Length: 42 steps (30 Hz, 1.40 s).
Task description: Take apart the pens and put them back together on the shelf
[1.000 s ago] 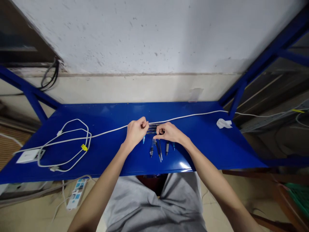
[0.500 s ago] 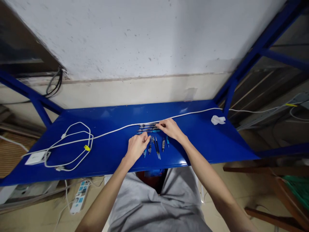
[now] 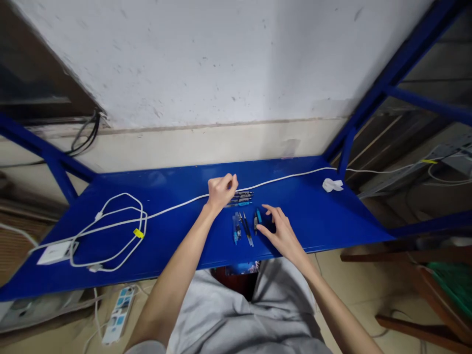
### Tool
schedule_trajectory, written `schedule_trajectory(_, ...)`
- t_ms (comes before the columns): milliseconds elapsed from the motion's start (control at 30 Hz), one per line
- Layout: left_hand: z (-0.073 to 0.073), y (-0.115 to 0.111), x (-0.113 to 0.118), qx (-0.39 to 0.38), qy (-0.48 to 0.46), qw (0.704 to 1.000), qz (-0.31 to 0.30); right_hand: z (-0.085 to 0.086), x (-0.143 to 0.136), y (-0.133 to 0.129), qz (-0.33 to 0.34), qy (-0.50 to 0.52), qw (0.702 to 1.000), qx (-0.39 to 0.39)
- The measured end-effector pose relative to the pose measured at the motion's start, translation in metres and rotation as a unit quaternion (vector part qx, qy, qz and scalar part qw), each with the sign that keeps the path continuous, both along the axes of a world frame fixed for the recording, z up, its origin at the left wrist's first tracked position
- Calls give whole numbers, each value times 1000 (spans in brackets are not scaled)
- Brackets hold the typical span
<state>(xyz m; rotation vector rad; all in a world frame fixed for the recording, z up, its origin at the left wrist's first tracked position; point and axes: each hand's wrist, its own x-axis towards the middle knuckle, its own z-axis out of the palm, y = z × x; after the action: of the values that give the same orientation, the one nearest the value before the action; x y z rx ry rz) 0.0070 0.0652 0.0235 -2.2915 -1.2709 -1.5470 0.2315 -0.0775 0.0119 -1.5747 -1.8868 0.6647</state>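
Pens: 2 small groups lie near the middle of a blue shelf [image 3: 177, 236]. The far group [image 3: 241, 198] lies crosswise, stacked in a short row just under the white cable [image 3: 177, 207]. The near group [image 3: 243, 227] lies lengthwise, pointing toward the person, at 6 o'clock from the far group.

Left hand: the left hand [image 3: 221, 189] sits at 9 o'clock of the far group, fingers curled in and thumb tip meeting the forefinger in a pinch at the left ends of those pens. What exactly it pinches is too small to tell.

Right hand: the right hand [image 3: 278, 231] rests at 3 o'clock of the near group, fingers spread and slightly bent, fingertips on or just above the shelf beside a short pen with a teal end [image 3: 257, 219]. It grips nothing.

Cable: it runs across the shelf from 9 o'clock to 2 o'clock, passing just behind the left hand, and leaves past the blue post at the right.

Cable loops: more white cable coils [image 3: 110, 231] at the shelf's left end, with a yellow tag [image 3: 138, 233] and a white adapter [image 3: 51, 252] at 9 o'clock.

Tissue: a crumpled white scrap [image 3: 332, 185] lies at the far right corner, well apart from both hands.

Below: a power strip [image 3: 118, 307] lies on the floor under the left end; grey-clad knees show at 6 o'clock.
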Motion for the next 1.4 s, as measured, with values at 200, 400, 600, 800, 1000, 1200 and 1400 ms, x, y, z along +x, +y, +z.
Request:
schedule_trajectory(200, -25, -3, -8, 60, 42, 997, -6, 5, 3, 5, 73, -45, 996, -21)
schedule_trajectory(400, -27, 2, -4, 50, 35, 998, -2, 0, -5, 13, 69, -67, 995, 4)
schedule_trajectory(600, -23, 1, -10, 79, 34, 996, 8, -1, -6, 11, 75, -77, 994, 16)
schedule_trajectory(800, -21, -1, -10, 78, 49, 996, 9, 15, -2, 43, 101, 15, 994, 28)
schedule_trajectory(1000, -20, 0, -16, 80, 58, 995, 30, 25, -21, 122, 271, -70, 957, 73)
schedule_trajectory(1200, -20, -1, -17, 88, 65, 994, 28, 8, -32, 145, 325, -118, 933, 104)
schedule_trajectory(1400, -23, 0, -17, 44, 64, 997, 25, -1, -22, 137, 296, -34, 946, 126)
